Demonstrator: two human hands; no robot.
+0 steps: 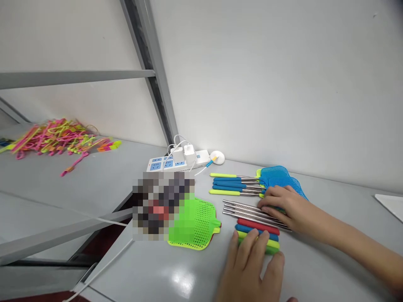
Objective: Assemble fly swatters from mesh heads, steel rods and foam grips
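Observation:
My left hand (252, 268) lies flat with fingers spread, its fingertips on a stack of foam handles (260, 233) in red, blue and green. My right hand (286, 207) rests palm down with fingers stretched over several metal rods (242, 209) that run out from those handles. Just behind it lies a row of finished fly swatters with blue and yellow-green handles (228, 184) and blue mesh heads (280, 178). A loose green mesh swatter head (197, 222) lies left of the rods.
A white power strip (176, 161) with plugged chargers and a cable sits by the wall. A heap of pink and yellow plastic parts (56, 138) lies far left on another grey table. A slanted metal frame post (151, 71) rises behind. A blurred patch covers something beside the green head.

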